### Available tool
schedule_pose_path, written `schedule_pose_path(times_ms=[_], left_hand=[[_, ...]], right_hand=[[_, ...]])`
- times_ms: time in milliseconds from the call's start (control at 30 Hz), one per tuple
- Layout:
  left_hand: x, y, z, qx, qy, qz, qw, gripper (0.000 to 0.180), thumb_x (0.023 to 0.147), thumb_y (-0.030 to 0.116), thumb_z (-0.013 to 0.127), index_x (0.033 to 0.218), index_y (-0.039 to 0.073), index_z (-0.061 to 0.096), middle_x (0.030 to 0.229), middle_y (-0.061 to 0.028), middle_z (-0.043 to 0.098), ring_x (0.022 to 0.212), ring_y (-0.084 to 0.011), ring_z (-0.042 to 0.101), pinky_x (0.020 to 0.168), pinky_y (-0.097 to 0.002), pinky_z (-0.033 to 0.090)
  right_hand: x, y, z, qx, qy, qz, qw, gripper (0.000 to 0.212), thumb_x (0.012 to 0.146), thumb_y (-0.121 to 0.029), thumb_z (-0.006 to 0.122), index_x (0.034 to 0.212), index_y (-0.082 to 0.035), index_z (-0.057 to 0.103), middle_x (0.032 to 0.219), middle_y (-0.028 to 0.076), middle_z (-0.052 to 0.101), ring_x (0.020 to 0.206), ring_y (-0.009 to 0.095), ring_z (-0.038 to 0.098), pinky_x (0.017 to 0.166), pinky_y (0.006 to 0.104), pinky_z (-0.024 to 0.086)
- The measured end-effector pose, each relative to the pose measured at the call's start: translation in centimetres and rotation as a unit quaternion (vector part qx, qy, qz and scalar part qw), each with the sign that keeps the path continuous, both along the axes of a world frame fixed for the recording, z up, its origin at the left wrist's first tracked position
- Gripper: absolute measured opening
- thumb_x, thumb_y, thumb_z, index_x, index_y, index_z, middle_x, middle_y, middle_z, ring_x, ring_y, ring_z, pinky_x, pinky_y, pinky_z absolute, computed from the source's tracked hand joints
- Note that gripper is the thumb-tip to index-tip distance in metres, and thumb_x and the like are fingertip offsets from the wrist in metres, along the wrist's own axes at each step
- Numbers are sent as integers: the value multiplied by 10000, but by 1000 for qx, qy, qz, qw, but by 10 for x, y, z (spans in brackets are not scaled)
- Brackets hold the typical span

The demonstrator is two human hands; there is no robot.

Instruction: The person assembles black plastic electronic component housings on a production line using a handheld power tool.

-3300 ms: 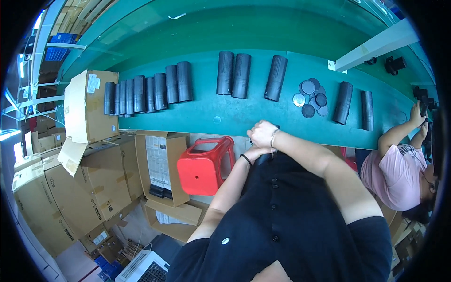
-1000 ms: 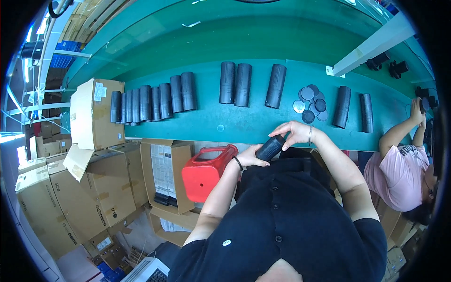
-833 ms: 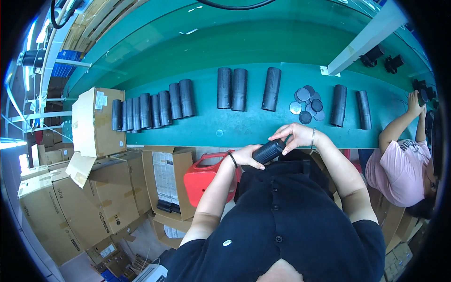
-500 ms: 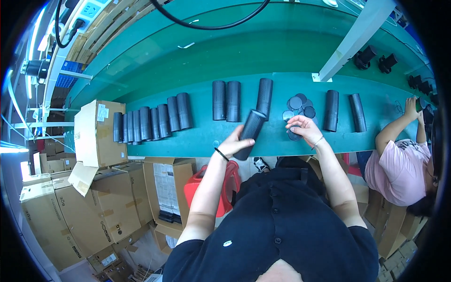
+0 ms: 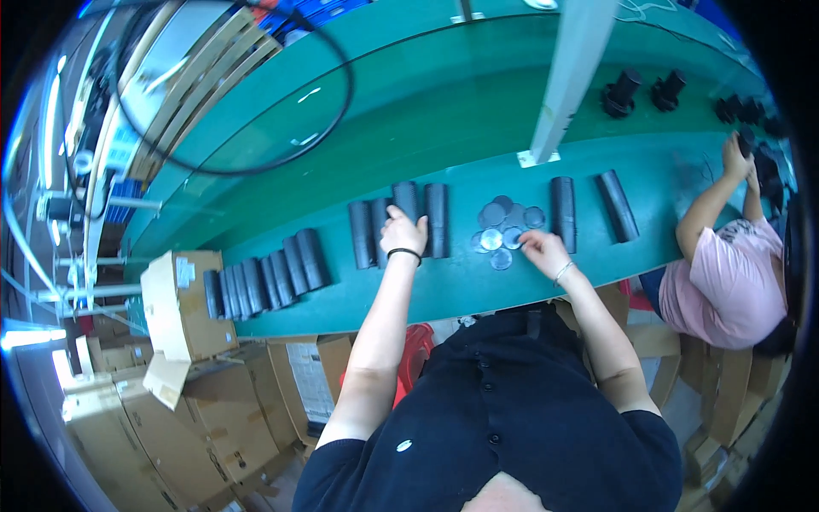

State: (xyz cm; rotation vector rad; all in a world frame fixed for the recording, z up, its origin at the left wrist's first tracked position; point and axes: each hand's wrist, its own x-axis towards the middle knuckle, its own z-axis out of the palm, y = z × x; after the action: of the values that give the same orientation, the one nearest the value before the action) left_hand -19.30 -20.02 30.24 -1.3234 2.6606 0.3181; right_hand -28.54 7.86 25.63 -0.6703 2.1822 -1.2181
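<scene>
My left hand is wrapped over the lower part of a black ribbed cylinder, which lies among several alike. To its left are two black cylinders, and another cylinder lies just to its right. My right hand has its fingers pinched together at the edge of a round flat disc. This disc belongs to a loose pile of dark and shiny discs between my hands. How firmly the right fingertips grip it is hard to make out.
A row of black cylinders lies at the left by an open carton. Two more cylinders are right of the discs. A metal post rises from the green table. A co-worker in pink sits at the right.
The view has turned. My left hand has brought its cylinder from a tilt near the front edge back into the group. My right fingers have closed to a pinch beside the discs.
</scene>
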Motion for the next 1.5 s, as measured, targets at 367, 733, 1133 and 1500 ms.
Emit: schedule_pose_path(times_ms=[367,733,1133,1500], left_hand=[[-10,4,-25,-73,-77,-43,993,724,851,361,539,1398,44,187,1081,-149,513,986,-283,533,728,-409,512],[20,2,-15,-120,107,-134,978,706,755,265,642,1347,50,323,1242,-193,401,1133,-342,393,848,-459,426],[37,59,-4,173,288,-404,851,313,754,98,627,1056,31,576,1170,-203,422,1108,-362,391,925,-448,348],[51,176,-25,434,91,-603,662,93,807,40,580,884,2,615,791,-115,609,694,-224,588,646,-302,475]], right_hand=[[12,64,14,29,36,-69,997,146,775,-85,585,909,-40,622,711,114,609,638,250,597,624,342,485],[-6,19,33,255,218,-361,870,653,668,-229,751,1202,-100,397,1009,132,513,990,323,495,808,407,456],[85,29,16,74,245,-431,865,358,788,-141,613,1122,-61,512,1045,176,498,990,346,460,851,403,413],[350,114,-108,263,-184,-414,852,144,778,-102,526,872,-67,630,875,154,627,859,329,601,760,410,488]])
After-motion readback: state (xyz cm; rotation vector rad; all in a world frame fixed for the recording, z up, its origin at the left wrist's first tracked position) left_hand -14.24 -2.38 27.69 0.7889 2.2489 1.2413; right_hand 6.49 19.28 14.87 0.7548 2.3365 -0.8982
